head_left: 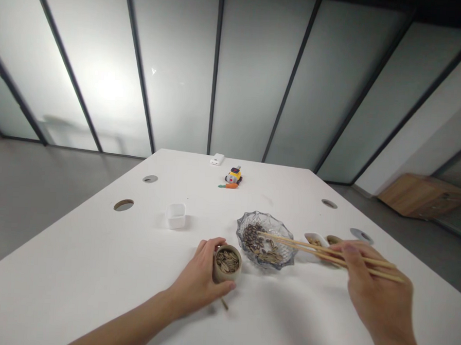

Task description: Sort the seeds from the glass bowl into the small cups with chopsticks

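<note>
My left hand [194, 278] curls around a small round cup [228, 277] that holds striped sunflower seeds [228, 261]. Between the fingers of my right hand [380, 296] is a pair of chopsticks [300, 243]. Their tips reach into a scalloped glass bowl [284, 227], among dark seeds [251, 237] on its left side; whether they pinch one is too small to tell. Paler striped seeds [269, 254] lie at the bowl's near side. Close to the left thumb, a short thin brownish piece [224, 304] shows below the cup.
Beyond the chopsticks are a white dish [311, 236] with brownish contents and a partly hidden brownish cup [332, 239]. A white square container [175, 216] stands at left. Farther back are a toy car [234, 176], a toy carrot [230, 186] and a white box [217, 159]. Round holes [123, 205] pierce the tabletop.
</note>
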The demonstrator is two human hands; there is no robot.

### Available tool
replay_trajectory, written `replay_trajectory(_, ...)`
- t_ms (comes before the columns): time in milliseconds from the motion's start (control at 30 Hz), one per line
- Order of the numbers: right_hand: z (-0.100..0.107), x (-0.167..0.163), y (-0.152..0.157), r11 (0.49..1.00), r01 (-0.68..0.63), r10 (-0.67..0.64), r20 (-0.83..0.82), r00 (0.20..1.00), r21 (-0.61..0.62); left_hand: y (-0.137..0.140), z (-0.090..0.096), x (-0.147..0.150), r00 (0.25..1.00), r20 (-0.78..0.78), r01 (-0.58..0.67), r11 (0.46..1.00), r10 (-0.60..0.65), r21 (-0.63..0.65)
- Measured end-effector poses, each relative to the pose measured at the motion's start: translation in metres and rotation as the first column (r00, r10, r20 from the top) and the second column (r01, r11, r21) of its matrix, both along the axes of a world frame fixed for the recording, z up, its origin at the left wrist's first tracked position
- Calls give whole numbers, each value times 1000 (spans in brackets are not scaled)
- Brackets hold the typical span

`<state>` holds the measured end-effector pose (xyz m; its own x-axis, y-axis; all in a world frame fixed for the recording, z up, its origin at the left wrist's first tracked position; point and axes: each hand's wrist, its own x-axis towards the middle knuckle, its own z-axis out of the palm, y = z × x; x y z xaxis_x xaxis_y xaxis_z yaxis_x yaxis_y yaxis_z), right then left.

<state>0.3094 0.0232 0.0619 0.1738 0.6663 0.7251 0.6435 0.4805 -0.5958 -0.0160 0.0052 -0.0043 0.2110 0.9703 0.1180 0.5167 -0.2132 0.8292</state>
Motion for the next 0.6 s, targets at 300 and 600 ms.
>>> replay_trajectory(300,10,-9,-8,981,75,-131,323,937,179,2,-1,0,1000,-24,20,999,-20,37)
replay_trajectory(600,1,-3,-4,993,-57,13,384,923,103,1,1,1,1000,-28,10,999,-9,37)
